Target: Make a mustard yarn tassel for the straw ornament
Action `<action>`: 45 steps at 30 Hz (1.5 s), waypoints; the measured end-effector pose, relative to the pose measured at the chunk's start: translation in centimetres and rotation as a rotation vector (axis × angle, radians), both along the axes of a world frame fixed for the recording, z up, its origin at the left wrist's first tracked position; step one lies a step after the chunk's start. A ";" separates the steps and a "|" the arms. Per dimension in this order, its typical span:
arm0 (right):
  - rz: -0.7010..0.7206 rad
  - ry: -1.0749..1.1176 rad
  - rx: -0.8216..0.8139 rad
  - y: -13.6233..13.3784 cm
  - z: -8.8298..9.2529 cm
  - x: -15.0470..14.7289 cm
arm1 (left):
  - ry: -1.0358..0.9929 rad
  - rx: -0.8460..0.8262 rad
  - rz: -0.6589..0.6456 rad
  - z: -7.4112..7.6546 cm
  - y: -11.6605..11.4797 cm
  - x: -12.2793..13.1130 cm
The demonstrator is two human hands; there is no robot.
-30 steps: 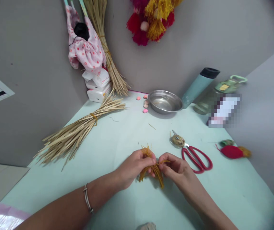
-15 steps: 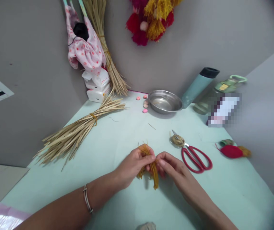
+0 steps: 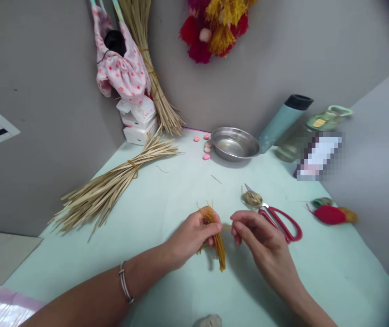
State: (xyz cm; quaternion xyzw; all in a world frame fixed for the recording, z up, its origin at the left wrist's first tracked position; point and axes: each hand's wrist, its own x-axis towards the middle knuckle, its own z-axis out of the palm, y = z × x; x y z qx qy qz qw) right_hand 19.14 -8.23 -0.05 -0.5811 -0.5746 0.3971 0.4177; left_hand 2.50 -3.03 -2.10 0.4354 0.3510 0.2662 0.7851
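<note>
My left hand (image 3: pixel 192 234) pinches a bundle of mustard-yellow yarn (image 3: pixel 219 250) between thumb and fingers. Loose ends stick up above the fingers and a longer tail hangs below them. Just to the right, my right hand (image 3: pixel 258 236) is closed in a pinch on a thin strand of the same colour (image 3: pixel 227 227), drawn out sideways from the bundle. Behind the right hand lie red-handled scissors (image 3: pixel 292 222), partly covered by it. A small tan coil (image 3: pixel 252 198) sits around or over their blades; I cannot tell which.
A tied bundle of dry straw (image 3: pixel 112 188) lies at left. Toward the back stand a metal bowl (image 3: pixel 235 144), pink beads (image 3: pixel 206 157), a teal tumbler (image 3: pixel 284 120) and a green bottle (image 3: pixel 320 129). Red yarn (image 3: pixel 329 214) lies at right. Tassels (image 3: pixel 214 36) hang on the wall.
My right hand has moved a little to the right, away from the left, and the strand between them now shows stretched out. The left hand holds its place.
</note>
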 end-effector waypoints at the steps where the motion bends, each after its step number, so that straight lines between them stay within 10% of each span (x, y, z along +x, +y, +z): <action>1: 0.046 -0.108 0.068 -0.2 0.0 0.0 | 0.014 -0.008 0.009 0.0 0.0 0.0; 8: 0.243 -0.968 0.454 -0.4 -0.9 0.2 | 0.022 -0.019 0.039 -0.2 0.1 0.0; 13: 0.049 -1.245 0.409 0.5 -1.6 1.7 | 0.005 -0.057 0.045 -0.3 0.1 0.0; 17: -0.121 -0.948 0.220 0.8 -1.2 2.7 | 0.001 -0.081 0.040 -0.2 0.0 0.1; 24: 0.137 -0.271 -0.025 0.3 0.8 1.1 | -0.042 -0.034 -0.036 -0.4 -0.1 0.0; 38: -0.102 -0.233 0.053 0.2 0.4 0.8 | -0.104 -0.059 -0.227 -0.2 -0.2 -0.2; 45: 0.258 -0.084 -0.235 0.2 1.1 -0.1 | -0.114 -0.039 -0.024 -0.4 0.2 -0.1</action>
